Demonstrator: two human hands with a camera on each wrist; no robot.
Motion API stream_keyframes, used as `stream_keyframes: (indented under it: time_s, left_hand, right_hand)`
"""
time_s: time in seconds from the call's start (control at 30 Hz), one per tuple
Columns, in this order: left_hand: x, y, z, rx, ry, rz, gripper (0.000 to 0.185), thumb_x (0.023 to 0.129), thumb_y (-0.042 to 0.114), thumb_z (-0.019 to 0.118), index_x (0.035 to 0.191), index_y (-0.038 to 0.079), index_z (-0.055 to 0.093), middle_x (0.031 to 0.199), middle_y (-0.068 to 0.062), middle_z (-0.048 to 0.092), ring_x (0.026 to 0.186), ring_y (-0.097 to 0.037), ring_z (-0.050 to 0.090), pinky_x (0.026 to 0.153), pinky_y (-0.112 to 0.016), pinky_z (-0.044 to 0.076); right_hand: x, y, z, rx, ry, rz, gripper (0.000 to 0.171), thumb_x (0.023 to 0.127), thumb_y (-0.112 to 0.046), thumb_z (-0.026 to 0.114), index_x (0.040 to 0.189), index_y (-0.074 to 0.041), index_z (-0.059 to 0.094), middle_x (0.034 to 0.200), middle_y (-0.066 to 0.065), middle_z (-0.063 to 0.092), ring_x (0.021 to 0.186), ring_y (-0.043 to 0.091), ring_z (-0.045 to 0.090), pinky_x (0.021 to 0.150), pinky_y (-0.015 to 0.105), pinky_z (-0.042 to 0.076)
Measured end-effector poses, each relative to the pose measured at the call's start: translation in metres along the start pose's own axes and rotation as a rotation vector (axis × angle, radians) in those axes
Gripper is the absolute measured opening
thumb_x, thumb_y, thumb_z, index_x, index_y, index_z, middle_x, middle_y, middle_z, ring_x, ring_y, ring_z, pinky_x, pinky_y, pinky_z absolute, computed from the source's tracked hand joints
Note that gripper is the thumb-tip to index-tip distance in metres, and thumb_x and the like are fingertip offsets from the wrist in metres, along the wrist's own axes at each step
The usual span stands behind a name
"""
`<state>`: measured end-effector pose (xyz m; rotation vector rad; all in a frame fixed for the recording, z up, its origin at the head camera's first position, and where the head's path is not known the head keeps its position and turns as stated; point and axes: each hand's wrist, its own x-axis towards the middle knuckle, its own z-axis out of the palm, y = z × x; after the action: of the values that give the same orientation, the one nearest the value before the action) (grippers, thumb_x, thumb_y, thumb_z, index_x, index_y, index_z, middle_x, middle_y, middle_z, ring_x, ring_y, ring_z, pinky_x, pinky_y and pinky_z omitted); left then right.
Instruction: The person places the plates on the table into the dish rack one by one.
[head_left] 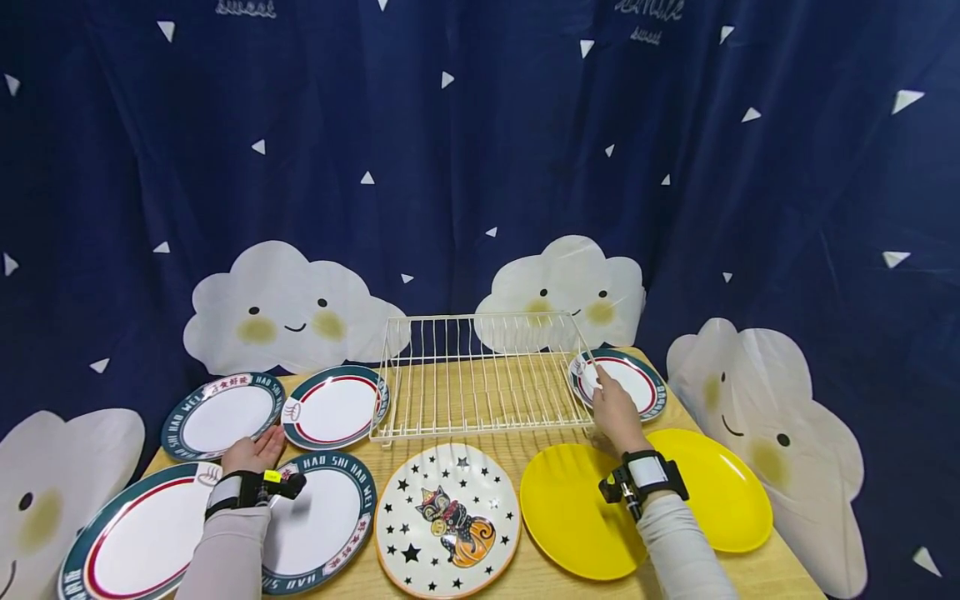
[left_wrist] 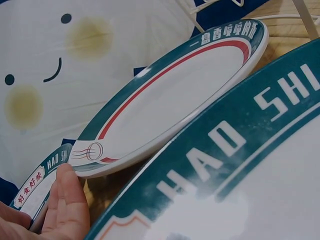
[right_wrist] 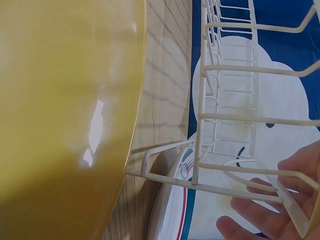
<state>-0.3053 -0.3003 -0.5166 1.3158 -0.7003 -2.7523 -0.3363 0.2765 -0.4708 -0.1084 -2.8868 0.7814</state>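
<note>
Right now the right hand reaches forward past the near right corner of the white wire dish rack, its fingers stretched out onto the near rim of the small green-rimmed plate that lies flat just to the right of the rack; in the right wrist view the fingers look straight and spread over that plate behind the rack's wires, curled round nothing. That plate lies ahead of this hand, well apart from the other one, so the right hand is plainly the nearer. The left hand rests, fingers relaxed and extended, on the table left of the rack, between a green-rimmed plate farther back and the two large "HAO SHI" plates nearest the person; the left wrist view shows its fingertips lying against a plate rim, gripping nothing. The rack stands at the middle of the wooden table with its slots running front to back, and nothing stands in them. Another green-rimmed plate touches the rack's left end. Before the rack lies a star-and-cat plate, and to the right of that two overlapping yellow plates under the right forearm. Behind the rack hangs a navy curtain with cloud faces.
</note>
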Motion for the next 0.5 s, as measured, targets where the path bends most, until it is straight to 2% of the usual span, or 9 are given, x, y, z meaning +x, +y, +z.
stream_keyframes:
  time_s: [0.17,0.3,0.43,0.47,0.5]
  left_hand:
    - [0.0005,-0.0001,-0.0006,0.039,0.012,0.008,0.042,0.097,0.038,0.019,0.137,0.027,0.030,0.077,0.003,0.063,0.103,-0.002,0.055,0.082,-0.018,0.049]
    - [0.0011,-0.0008,0.0011,0.058,0.042,0.029,0.044,0.096,0.039,0.021,0.136,0.026,0.032,0.085,0.006,0.064,0.101,-0.003,0.057,0.081,-0.018,0.049]
    - [-0.0001,-0.0006,0.0020,0.031,-0.006,0.019,0.042,0.098,0.036,0.020,0.138,0.026,0.029,0.101,0.009,0.061,0.106,-0.002,0.053,0.087,-0.017,0.046]
    - [-0.0004,-0.0006,0.0018,0.115,-0.030,0.048,0.043,0.098,0.034,0.019,0.139,0.023,0.028,0.104,0.011,0.060,0.107,-0.002,0.052,0.088,-0.016,0.045]
    - [-0.0006,-0.0006,0.0016,0.147,-0.048,0.073,0.043,0.098,0.033,0.020,0.139,0.022,0.026,0.104,0.011,0.060,0.108,-0.002,0.051,0.090,-0.016,0.044]
  right_hand:
    - [0.0000,0.0009,0.0019,0.002,-0.015,0.019,0.049,0.096,-0.017,0.033,0.142,-0.007,0.022,0.128,0.021,0.046,0.116,0.037,0.046,0.098,0.050,0.035]
    - [-0.0001,0.0009,0.0022,0.001,-0.005,0.017,0.049,0.096,-0.017,0.034,0.142,-0.007,0.022,0.129,0.021,0.046,0.117,0.037,0.046,0.099,0.050,0.035]
    - [0.0007,0.0004,0.0014,0.012,0.012,0.005,0.049,0.095,-0.016,0.035,0.141,-0.007,0.023,0.129,0.022,0.046,0.116,0.037,0.047,0.098,0.050,0.036]
    - [0.0010,0.0006,0.0013,0.012,0.012,0.003,0.049,0.095,-0.016,0.035,0.141,-0.006,0.023,0.128,0.022,0.047,0.115,0.037,0.047,0.098,0.050,0.036]
    - [0.0011,0.0011,0.0011,0.009,0.010,0.000,0.049,0.095,-0.016,0.035,0.141,-0.006,0.023,0.128,0.022,0.047,0.114,0.037,0.048,0.097,0.050,0.036]
